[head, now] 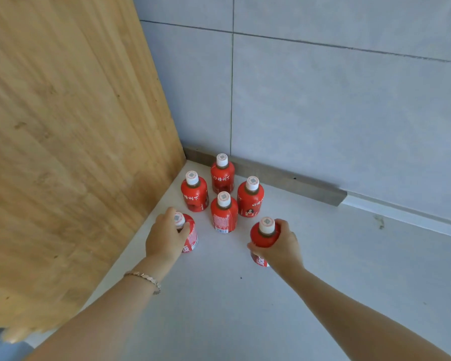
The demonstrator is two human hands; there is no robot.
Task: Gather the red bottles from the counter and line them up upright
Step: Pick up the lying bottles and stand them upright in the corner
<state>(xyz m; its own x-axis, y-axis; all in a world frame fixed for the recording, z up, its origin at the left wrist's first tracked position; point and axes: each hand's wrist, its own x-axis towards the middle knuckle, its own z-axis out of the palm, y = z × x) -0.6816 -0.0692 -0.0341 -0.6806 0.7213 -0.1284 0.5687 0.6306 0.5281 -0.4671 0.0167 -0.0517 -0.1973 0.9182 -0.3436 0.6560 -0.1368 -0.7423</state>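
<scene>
Several red bottles with white caps stand upright in the counter's back left corner. One bottle point(222, 175) is nearest the wall, another point(194, 194) stands left, one point(250, 198) right, and one point(224, 213) in the middle front. My left hand point(166, 237) grips a bottle point(190, 237) at the front left, close to the wooden panel. My right hand point(280, 243) is wrapped around a bottle point(264, 234) at the front right. Both held bottles are upright and rest on or just above the counter; I cannot tell which.
A tall wooden panel point(71, 142) walls off the left side. Grey tiled wall point(336, 105) runs behind, with a metal strip point(284, 182) along its base. The white counter point(232, 303) stretches toward me and to the right.
</scene>
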